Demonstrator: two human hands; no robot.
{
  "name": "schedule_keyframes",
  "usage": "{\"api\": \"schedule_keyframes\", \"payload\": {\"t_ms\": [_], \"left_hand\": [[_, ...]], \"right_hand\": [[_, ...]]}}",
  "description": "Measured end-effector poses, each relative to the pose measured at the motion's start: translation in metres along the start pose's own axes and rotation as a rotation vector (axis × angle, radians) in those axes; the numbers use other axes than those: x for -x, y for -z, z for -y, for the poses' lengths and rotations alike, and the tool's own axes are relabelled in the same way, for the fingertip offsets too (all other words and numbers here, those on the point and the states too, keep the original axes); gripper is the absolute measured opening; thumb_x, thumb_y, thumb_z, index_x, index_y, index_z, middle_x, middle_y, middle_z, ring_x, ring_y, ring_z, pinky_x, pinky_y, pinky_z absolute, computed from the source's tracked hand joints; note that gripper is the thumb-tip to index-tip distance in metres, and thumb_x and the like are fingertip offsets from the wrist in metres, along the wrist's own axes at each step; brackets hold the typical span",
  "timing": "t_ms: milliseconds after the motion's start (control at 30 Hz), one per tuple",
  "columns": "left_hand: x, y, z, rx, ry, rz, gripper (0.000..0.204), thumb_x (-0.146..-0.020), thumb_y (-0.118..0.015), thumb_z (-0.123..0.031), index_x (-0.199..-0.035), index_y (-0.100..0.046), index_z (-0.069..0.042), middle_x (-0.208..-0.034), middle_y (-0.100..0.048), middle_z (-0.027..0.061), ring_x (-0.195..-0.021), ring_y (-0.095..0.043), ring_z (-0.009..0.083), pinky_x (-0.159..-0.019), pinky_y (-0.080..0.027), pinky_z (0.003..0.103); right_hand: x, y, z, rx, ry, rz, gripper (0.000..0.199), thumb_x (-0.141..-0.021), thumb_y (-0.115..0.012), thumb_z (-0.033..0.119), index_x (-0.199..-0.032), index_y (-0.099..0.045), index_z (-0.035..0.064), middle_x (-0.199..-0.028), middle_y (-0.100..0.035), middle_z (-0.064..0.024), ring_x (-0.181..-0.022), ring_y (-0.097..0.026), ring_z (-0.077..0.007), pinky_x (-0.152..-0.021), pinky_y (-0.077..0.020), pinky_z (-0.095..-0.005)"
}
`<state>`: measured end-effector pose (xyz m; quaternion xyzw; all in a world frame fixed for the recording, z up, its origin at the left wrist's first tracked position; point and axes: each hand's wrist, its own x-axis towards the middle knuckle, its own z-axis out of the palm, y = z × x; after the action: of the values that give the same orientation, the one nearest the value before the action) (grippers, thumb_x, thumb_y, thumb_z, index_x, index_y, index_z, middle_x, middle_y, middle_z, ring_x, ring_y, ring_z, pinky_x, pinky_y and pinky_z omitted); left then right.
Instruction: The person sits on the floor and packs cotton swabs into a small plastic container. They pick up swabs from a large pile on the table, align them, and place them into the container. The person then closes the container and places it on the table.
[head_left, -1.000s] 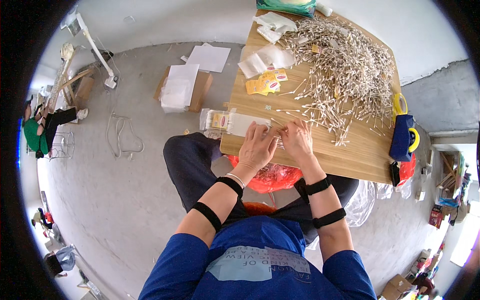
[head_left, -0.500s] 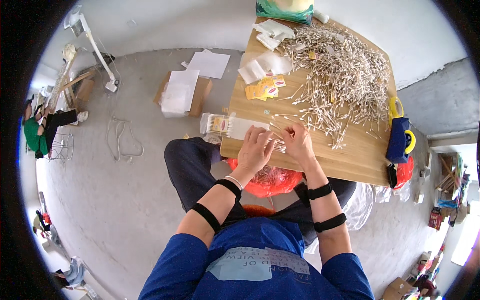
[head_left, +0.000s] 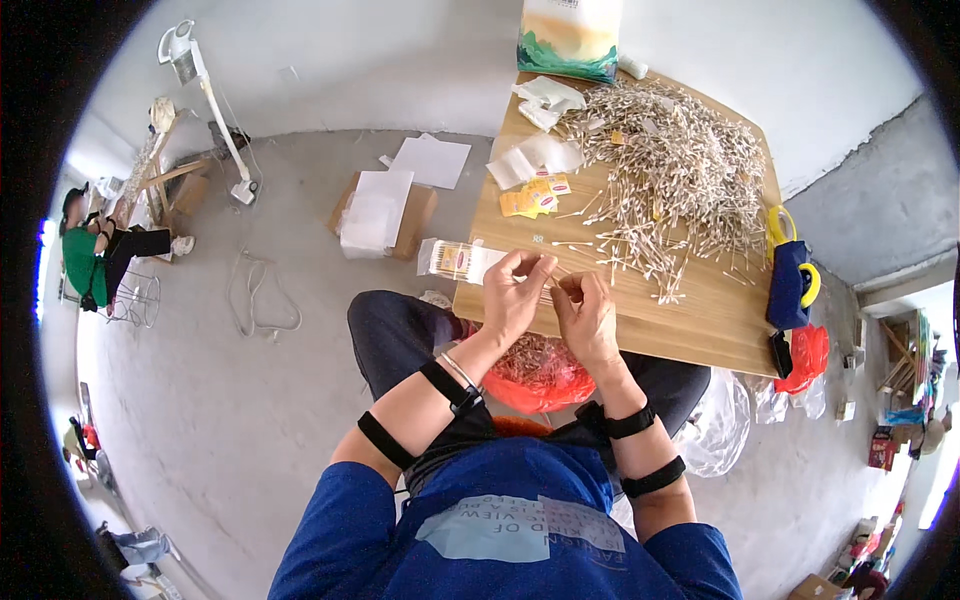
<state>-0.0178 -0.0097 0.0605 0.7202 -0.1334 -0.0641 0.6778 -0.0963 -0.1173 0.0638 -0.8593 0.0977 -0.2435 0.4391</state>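
My left hand [head_left: 515, 295] and my right hand [head_left: 585, 312] meet over the near edge of a wooden table [head_left: 700, 320], fingers pinched on a small bundle of thin white-tipped sticks [head_left: 548, 287]. A clear packet [head_left: 455, 260] with a yellow label lies just left of my left hand. A large heap of the same sticks [head_left: 670, 170] covers the far half of the table. Small yellow packets [head_left: 535, 197] and clear bags [head_left: 530, 160] lie beyond my hands.
A red bag [head_left: 535, 370] sits in my lap. A tall printed bag [head_left: 570, 35] stands at the table's far end. Blue and yellow items [head_left: 790, 280] hang at the right edge. A cardboard box [head_left: 385, 210] with papers is on the floor. Another person [head_left: 95, 255] sits far left.
My hands have stayed together at the table edge, fingers shifting slightly on the sticks. The view has tilted, so the table sits lower in the frame.
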Motion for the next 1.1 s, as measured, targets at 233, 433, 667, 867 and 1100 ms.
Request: {"api": "schedule_keyframes", "payload": {"t_ms": [233, 433, 667, 867, 1100], "left_hand": [[0.016, -0.001, -0.006, 0.335, 0.055, 0.130, 0.020, -0.093, -0.066, -0.019, -0.093, -0.068, 0.001, -0.079, -0.066, 0.0026, -0.073, -0.058, 0.0076, -0.067, -0.048, 0.023], [0.025, 0.011, 0.008, 0.340, 0.179, 0.289, 0.018, -0.093, -0.064, -0.019, -0.087, -0.066, -0.001, -0.075, -0.064, 0.0007, -0.066, -0.057, 0.0070, -0.060, -0.047, 0.023], [0.057, 0.035, 0.049, -0.414, 0.045, 0.883, 0.021, -0.071, -0.078, -0.018, -0.078, -0.064, -0.004, -0.070, -0.065, 0.0070, -0.060, -0.061, 0.0163, -0.057, -0.047, 0.031], [0.078, 0.052, 0.115, -0.286, -0.089, 0.897, 0.024, -0.071, -0.072, -0.020, -0.082, -0.066, 0.001, -0.086, -0.071, 0.0148, -0.065, -0.065, 0.0304, -0.064, -0.051, 0.042], [0.067, 0.048, 0.090, -0.592, -0.131, 1.016, 0.029, -0.079, -0.068, -0.022, -0.069, -0.065, 0.005, -0.091, -0.072, 0.0152, -0.063, -0.065, 0.0299, -0.063, -0.051, 0.040]], "right_hand": [[0.007, 0.020, 0.023, -0.171, -0.213, 0.013, 0.013, -0.083, -0.071, 0.009, -0.084, -0.066, -0.0026, -0.072, -0.066, -0.0110, -0.066, -0.062, -0.0180, -0.061, -0.0486, -0.0296], [0.010, 0.032, 0.020, -0.355, -0.295, 0.071, 0.013, -0.087, -0.069, 0.010, -0.087, -0.068, -0.0024, -0.070, -0.065, -0.0030, -0.066, -0.056, -0.0066, -0.060, -0.0463, -0.0242], [0.008, 0.033, 0.016, -0.350, -0.323, 0.084, 0.015, -0.089, -0.067, 0.014, -0.089, -0.069, -0.0012, -0.072, -0.064, 0.0003, -0.067, -0.054, -0.0054, -0.062, -0.0453, -0.0224], [0.013, 0.026, 0.004, -0.171, -0.328, 0.162, 0.017, -0.088, -0.068, 0.015, -0.087, -0.069, -0.0011, -0.069, -0.064, -0.0059, -0.064, -0.056, -0.0093, -0.060, -0.0460, -0.0258], [0.034, 0.017, -0.050, 0.070, -0.287, 0.123, 0.016, -0.081, -0.070, 0.018, -0.085, -0.070, 0.0033, -0.080, -0.067, -0.0170, -0.072, -0.066, -0.0315, -0.068, -0.0511, -0.0383]]}}
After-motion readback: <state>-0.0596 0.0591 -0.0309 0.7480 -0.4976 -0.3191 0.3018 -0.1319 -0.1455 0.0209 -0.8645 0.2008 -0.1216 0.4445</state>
